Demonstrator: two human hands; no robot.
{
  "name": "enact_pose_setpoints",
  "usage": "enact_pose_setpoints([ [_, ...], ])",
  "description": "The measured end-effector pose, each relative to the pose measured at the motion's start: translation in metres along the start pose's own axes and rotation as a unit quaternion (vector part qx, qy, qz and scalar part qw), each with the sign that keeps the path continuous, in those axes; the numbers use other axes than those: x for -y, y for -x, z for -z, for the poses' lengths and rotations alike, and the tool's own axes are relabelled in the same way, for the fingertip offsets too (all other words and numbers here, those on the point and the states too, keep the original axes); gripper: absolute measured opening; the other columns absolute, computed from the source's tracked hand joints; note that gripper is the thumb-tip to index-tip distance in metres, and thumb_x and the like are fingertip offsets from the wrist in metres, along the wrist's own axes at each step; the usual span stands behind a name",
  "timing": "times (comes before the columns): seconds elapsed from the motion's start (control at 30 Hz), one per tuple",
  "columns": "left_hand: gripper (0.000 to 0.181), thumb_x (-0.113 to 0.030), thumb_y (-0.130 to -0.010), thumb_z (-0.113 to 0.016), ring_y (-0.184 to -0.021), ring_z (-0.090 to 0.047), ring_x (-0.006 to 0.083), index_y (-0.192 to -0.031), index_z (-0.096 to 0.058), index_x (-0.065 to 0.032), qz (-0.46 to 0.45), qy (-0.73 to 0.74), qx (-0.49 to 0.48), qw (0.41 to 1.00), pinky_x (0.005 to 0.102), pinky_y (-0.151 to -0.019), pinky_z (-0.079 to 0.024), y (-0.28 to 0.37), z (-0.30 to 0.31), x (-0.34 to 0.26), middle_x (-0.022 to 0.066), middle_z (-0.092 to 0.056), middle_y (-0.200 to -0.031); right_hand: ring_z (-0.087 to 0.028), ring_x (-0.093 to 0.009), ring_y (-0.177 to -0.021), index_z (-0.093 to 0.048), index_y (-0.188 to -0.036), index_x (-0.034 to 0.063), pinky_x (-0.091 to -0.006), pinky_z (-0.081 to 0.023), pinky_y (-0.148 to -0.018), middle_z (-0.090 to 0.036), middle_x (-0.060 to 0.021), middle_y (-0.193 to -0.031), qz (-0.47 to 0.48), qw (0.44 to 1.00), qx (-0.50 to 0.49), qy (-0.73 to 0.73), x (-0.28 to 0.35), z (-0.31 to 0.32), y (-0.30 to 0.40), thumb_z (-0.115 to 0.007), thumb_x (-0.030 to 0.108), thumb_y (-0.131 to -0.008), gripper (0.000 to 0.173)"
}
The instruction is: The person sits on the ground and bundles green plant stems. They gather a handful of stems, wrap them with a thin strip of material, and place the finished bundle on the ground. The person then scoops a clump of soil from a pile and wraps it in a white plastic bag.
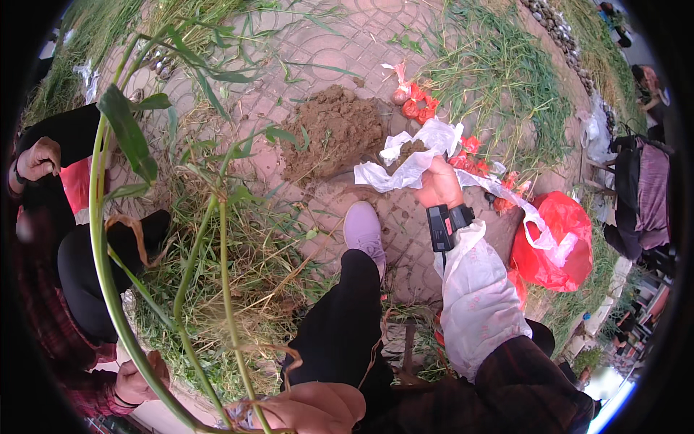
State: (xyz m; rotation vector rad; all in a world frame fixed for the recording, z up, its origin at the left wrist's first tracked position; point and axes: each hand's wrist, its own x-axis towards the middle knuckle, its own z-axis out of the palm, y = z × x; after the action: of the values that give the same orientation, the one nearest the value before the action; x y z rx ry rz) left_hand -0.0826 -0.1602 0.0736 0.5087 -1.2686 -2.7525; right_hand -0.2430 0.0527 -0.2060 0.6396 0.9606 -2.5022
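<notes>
My right hand, with a black strapped device on its wrist, grips a white plastic bag that holds some brown soil. The bag lies just right of a heap of brown soil on the paving. My left hand is low at the picture's bottom edge, closed on the green stems of a tall plant; the stems rise across the left of the view, and their lower ends are hidden. Small tied red plastic bundles lie beyond the white bag, with more red ones just right of my hand.
A large red plastic bag lies at the right. Cut grass covers paving at the lower left, with more grass at the upper right. A co-worker's hands and dark-clothed legs are at the left. Other people sit farther right.
</notes>
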Motion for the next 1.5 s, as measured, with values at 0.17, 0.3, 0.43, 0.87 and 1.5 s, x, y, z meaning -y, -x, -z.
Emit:
enact_pose_setpoints([
  [0.17,0.030,-0.036,-0.095,-0.039,-0.043,-0.030,0.0106,-0.092,-0.045,-0.0067,-0.023,0.016,0.002,1.000,0.0250,-0.040,-0.030,0.022,-0.007,0.004,0.0029,-0.037,-0.060,-0.055,-0.029,-0.101,-0.049,-0.117,0.0020,-0.0463,-0.042,-0.092,-0.057,-0.0125,-0.113,-0.020,0.983,0.086,-0.163,0.034,0.015,0.108,-0.054,0.012,-0.079,0.040],
  [0.3,0.026,-0.030,-0.096,-0.042,-0.046,-0.027,0.0064,-0.091,-0.046,-0.0055,0.026,0.039,0.001,0.999,0.0207,-0.042,-0.024,0.029,-0.026,0.009,-0.0004,-0.035,-0.060,-0.057,-0.030,-0.094,-0.050,-0.116,0.0016,-0.0460,-0.044,-0.088,-0.058,-0.0128,-0.109,0.021,0.977,0.089,-0.192,0.047,0.002,0.187,-0.049,0.017,-0.082,0.037],
  [0.43,0.020,-0.028,-0.095,-0.042,-0.048,-0.023,0.0029,-0.093,-0.048,-0.0084,0.087,-0.049,0.056,0.993,0.0192,-0.043,-0.020,0.050,-0.050,0.026,-0.0052,-0.032,-0.064,-0.059,-0.029,-0.094,-0.050,-0.118,0.0027,-0.0451,-0.046,-0.085,-0.059,-0.0129,-0.107,0.035,0.961,0.073,-0.266,0.043,-0.013,0.247,-0.044,0.020,-0.086,0.036],
  [0.87,0.032,-0.006,-0.077,-0.069,-0.070,-0.044,0.0035,-0.103,-0.050,-0.0053,-0.020,-0.190,0.233,0.953,0.0182,-0.064,-0.039,0.161,-0.087,0.100,-0.0043,-0.045,-0.080,-0.048,-0.037,-0.113,-0.047,-0.122,0.0017,-0.0536,-0.036,-0.095,-0.051,-0.0175,-0.121,0.118,0.927,0.178,-0.310,0.068,-0.030,0.385,-0.036,0.028,-0.091,0.042],
  [1.5,0.023,0.006,-0.078,-0.060,-0.076,-0.057,0.0107,-0.090,-0.042,-0.0021,-0.110,-0.271,0.277,0.915,0.0236,-0.067,-0.047,0.254,-0.128,0.131,0.0070,-0.057,-0.089,-0.059,-0.027,-0.097,-0.046,-0.123,0.0043,-0.0422,-0.047,-0.086,-0.056,-0.0131,-0.114,0.171,0.930,0.272,-0.179,0.067,-0.009,0.480,-0.040,0.034,-0.091,0.044],
])
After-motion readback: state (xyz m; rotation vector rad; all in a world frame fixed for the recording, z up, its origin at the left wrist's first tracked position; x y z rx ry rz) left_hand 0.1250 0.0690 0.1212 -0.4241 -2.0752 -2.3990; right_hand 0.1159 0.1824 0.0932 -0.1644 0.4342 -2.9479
